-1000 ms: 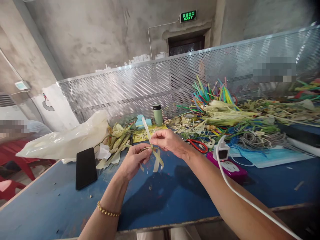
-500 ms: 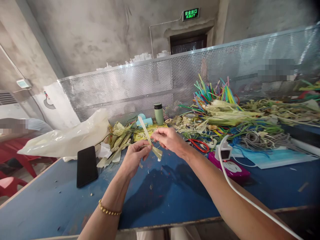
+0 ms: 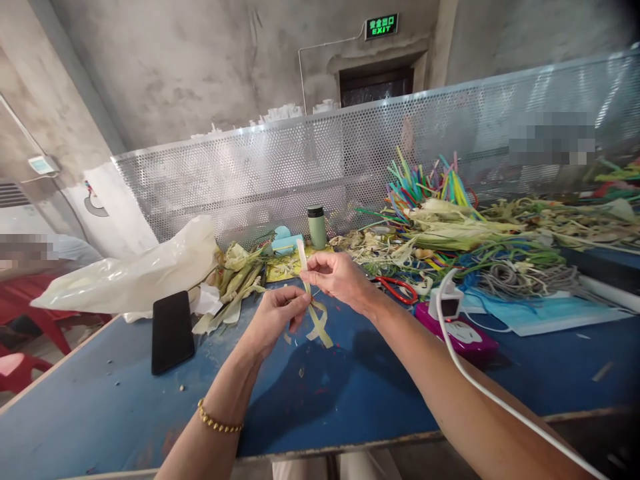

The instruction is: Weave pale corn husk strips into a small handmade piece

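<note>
Husk strip (image 3: 301, 252)'s up over the blue table (image 3: 100, 420), long axis pretty much upright, top tipped slightly left, tails crossing below. Left hand (image 3: 280, 313) pinches it low, right hand (image 3: 337, 277) pinches just above. Table runs to the near edge; one phone (image 3: 173, 333) left, one bottle (image 3: 317, 230) beyond.

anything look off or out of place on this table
A blue face mask lies flat beside gray cords, an odd neighbour for work materials. The white cable appears to cross in front of the right forearm, so it might snag. Small scraps are scattered on the blue table. No spilled liquid shows.
</note>
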`<move>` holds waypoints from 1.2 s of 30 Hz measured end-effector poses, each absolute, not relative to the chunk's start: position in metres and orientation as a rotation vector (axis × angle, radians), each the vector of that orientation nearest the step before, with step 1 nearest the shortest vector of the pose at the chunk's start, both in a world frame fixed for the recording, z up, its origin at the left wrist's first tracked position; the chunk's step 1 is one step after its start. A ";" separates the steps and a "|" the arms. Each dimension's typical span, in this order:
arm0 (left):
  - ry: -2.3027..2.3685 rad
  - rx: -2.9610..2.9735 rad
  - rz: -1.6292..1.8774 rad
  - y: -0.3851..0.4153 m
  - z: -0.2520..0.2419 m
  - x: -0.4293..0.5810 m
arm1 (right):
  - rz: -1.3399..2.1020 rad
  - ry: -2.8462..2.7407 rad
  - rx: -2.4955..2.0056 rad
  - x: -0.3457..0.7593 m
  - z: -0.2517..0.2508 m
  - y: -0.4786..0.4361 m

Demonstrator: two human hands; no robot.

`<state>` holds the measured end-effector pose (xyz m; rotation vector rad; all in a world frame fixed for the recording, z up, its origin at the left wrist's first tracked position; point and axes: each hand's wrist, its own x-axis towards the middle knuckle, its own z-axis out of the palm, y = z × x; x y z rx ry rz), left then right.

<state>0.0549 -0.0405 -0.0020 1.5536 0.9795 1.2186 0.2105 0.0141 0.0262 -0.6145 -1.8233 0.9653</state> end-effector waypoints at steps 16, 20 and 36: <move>0.898 1.198 1.402 -0.028 -0.005 0.041 | 0.217 -2.119 -0.441 0.206 0.012 0.019; 0.895 1.245 1.405 -0.031 -0.001 0.043 | 0.143 -2.119 -0.452 0.206 0.010 0.020; 0.932 1.239 1.458 -0.029 -0.005 0.040 | 0.000 -2.224 -0.519 0.206 0.007 0.017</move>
